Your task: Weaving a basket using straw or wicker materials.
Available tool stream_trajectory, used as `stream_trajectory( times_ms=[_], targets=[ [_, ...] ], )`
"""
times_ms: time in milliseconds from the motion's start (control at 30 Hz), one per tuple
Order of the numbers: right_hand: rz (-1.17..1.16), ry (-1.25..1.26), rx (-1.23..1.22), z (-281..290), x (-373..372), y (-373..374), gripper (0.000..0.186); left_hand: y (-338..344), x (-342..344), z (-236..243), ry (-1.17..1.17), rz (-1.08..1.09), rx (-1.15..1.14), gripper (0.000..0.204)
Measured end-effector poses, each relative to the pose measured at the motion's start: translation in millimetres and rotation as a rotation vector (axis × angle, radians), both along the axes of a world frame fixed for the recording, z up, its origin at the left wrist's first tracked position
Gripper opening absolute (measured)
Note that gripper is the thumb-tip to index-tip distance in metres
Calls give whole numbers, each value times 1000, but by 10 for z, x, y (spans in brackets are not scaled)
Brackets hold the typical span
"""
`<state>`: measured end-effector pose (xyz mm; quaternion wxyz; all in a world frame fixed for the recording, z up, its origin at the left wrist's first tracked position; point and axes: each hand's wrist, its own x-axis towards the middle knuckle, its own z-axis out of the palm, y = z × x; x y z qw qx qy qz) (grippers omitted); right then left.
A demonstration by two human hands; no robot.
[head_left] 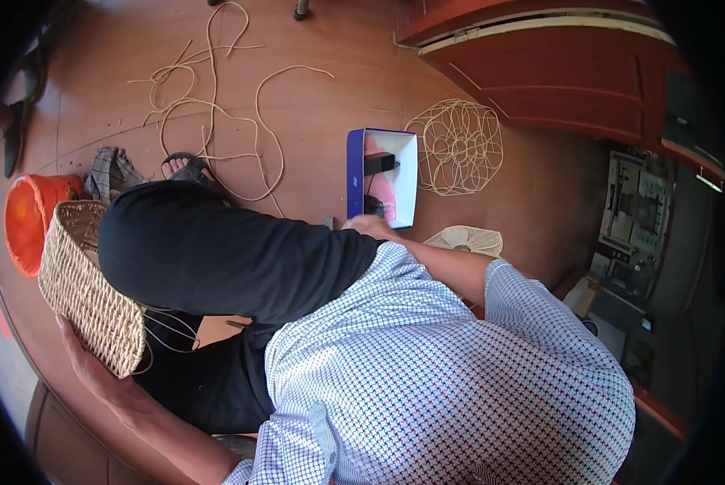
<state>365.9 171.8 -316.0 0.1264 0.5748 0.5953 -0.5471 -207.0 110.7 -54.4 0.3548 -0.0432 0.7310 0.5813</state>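
Note:
A half-made woven basket (92, 287) of pale braided cord leans tilted against my bent knee at the left. My left hand (84, 360) holds it from outside, fingers lying along its lower wall. Loose strands (177, 327) trail from the basket's edge between my legs. My right hand (370, 226) is beside my thigh, at the near end of a blue open box (354, 174). Its fingers are partly hidden, and I cannot make out anything in them. Inside the box lie a black block-like item (379, 164), something pink and a dark object.
Long loose cords (213, 101) lie tangled on the reddish floor ahead. A round openwork wicker piece (459, 147) and a shallow woven piece (476, 240) lie to the right. An orange bucket (35, 226) stands at far left, and red wooden furniture (556, 73) at upper right.

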Motion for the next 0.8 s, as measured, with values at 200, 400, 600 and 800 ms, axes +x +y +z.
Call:
stream_trajectory(
  times_ms=[200,400,600,800],
  targets=[
    [-693,16,-171,249,106,327,24,57,-83,-215,-2,-73,28,54],
    [-651,-107,254,-290,760,575,17,-148,-225,-94,-43,-113,92,57],
    [-529,-420,398,-852,1800,729,36,-233,-384,-396,-63,-226,149,47],
    [-622,-492,277,-854,1919,1027,59,-238,-260,-141,23,-181,106,46]
  ],
)
